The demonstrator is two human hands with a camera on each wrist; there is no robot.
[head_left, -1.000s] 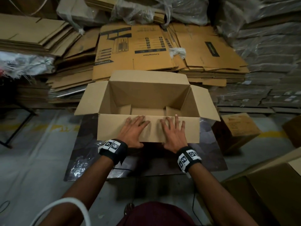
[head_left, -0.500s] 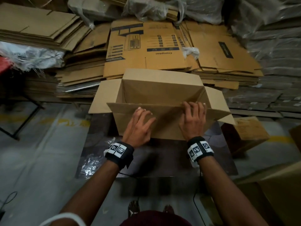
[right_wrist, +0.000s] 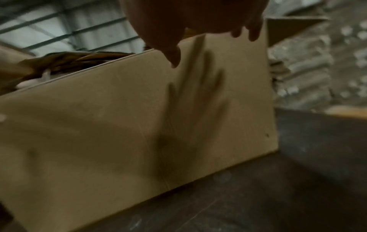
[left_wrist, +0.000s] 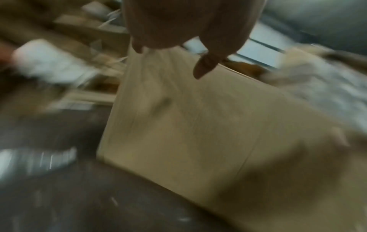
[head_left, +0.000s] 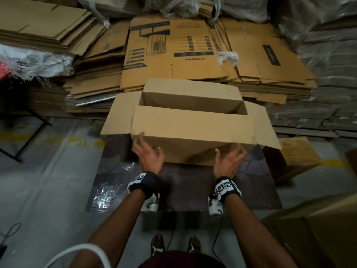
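close ahead of left hand and right hand stands the cardboard box

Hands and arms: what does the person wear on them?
No sleeves. The left wrist band and the right wrist band are black with white tags bearing black square patterns. Under each sits a small white device with a thin black cable. The left hand and right hand are ungloved.

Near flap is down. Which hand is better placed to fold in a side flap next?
Left, probably. The left hand has fingers at the near-left corner of the box, beside the left side flap. The right hand is lower, farther from the right side flap.
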